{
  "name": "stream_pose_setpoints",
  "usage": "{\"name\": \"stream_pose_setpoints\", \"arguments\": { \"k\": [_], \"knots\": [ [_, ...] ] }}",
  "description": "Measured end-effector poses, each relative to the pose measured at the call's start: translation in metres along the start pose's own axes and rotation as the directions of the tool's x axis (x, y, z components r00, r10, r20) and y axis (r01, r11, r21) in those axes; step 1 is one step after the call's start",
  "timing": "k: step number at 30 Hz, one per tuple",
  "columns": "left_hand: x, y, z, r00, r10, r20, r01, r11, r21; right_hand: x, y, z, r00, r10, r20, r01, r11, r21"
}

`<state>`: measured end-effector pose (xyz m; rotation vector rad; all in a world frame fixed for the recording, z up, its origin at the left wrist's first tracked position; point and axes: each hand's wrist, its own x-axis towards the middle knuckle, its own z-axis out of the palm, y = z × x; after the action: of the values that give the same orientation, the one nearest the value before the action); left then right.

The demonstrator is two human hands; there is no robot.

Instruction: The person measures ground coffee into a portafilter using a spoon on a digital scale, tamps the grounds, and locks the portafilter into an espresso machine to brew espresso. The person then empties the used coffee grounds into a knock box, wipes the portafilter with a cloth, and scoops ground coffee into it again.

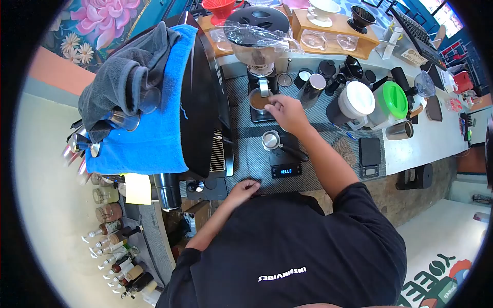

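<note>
My right hand [288, 114] is at the right rim of a metal cup with brown ground coffee [260, 100], under the spout of a coffee grinder [259, 38]. Its thumb and fingers are pinched together; what lies between them is too small to make out. On the counter mat below, a portafilter [272, 140] with a black handle rests on a black scale [286, 170] whose display reads HELLO. My left hand [243, 193] lies at the mat's front edge, its fingers loosely bent and no held thing visible. Left of it is a tamper [195, 187].
An espresso machine [205, 97] stands left, topped by a blue towel [149, 138], a grey cloth [126, 77] and glasses. Right are a white-lidded pitcher [358, 98], a green-lidded pitcher [394, 100], a steel cup [399, 130], a brush [344, 150] and another scale [369, 154].
</note>
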<state>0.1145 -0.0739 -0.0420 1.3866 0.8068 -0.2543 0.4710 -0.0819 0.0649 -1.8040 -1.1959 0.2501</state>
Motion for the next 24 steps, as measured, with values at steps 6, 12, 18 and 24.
{"name": "stream_pose_setpoints", "arguments": {
  "k": [6,12,18,24],
  "knots": [
    [-0.020,0.000,-0.022,0.998,-0.058,-0.005,0.057,0.994,-0.093,0.009,0.007,0.006,0.988,-0.118,-0.098,0.115,0.993,-0.032],
    [-0.020,0.008,-0.026,0.998,0.014,0.054,-0.005,0.987,-0.163,0.011,0.010,0.004,0.939,-0.339,-0.058,0.326,0.931,-0.167],
    [-0.019,0.019,-0.028,0.997,0.001,0.081,0.010,0.991,-0.134,0.010,0.010,0.007,0.980,-0.189,-0.070,0.180,0.976,-0.120],
    [-0.025,0.017,-0.030,0.995,-0.025,0.093,0.040,0.986,-0.164,0.016,0.014,0.011,0.974,-0.113,-0.195,0.117,0.993,0.010]
  ]
}}
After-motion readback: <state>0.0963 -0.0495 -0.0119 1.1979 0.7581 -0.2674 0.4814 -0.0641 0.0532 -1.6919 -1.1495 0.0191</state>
